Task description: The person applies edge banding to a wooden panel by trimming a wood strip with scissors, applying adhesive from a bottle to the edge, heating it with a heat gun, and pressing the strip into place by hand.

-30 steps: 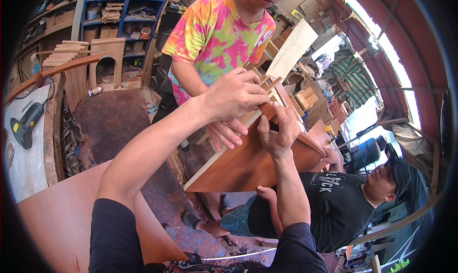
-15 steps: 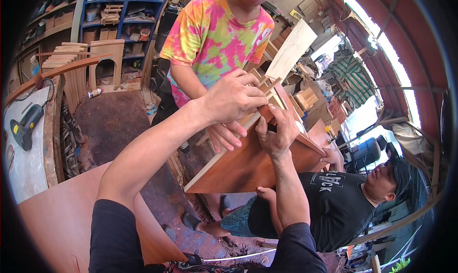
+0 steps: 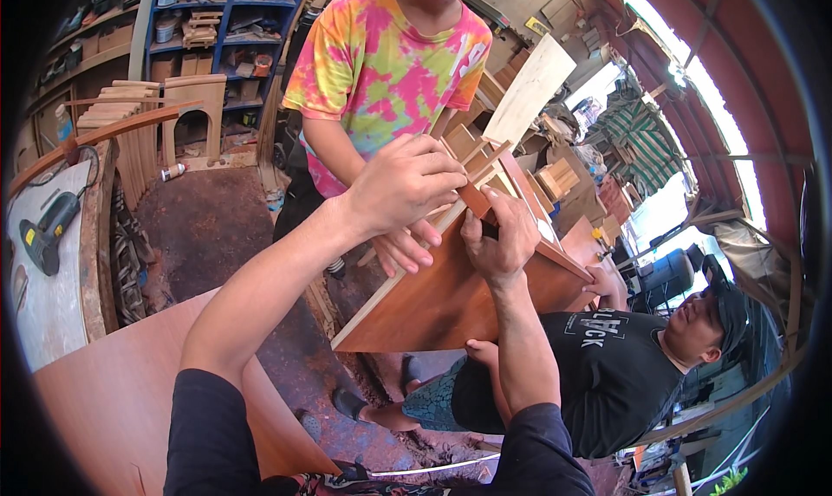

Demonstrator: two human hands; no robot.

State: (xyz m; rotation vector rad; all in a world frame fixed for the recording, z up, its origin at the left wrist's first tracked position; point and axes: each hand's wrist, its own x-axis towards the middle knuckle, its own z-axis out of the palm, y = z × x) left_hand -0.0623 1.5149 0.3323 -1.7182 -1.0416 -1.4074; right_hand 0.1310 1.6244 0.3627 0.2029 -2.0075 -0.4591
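Observation:
A brown wooden cabinet-like piece (image 3: 425, 310) stands tilted in front of me, with pale wood along its edge. At its upper corner, my right hand (image 3: 504, 236) grips a small reddish-brown wood block (image 3: 473, 200) between thumb and fingers. My left hand (image 3: 407, 184) is closed beside that block, its fingertips pinched at the block's left end. Whatever the left fingertips hold is hidden. Just under my left wrist is an open hand (image 3: 403, 249) of a person in a tie-dye shirt.
A person in a black shirt (image 3: 607, 366) supports the cabinet piece from the right with both hands. A brown panel (image 3: 113, 383) lies at lower left. A power tool (image 3: 48, 232) rests on the workbench (image 3: 48, 305). Blue shelves (image 3: 227, 19) stand behind. Wooden parts (image 3: 556, 180) crowd the far right.
Both my hands have shifted slightly left, the left one more, and more of the wood block shows between them. The person in the tie-dye shirt has moved a little left.

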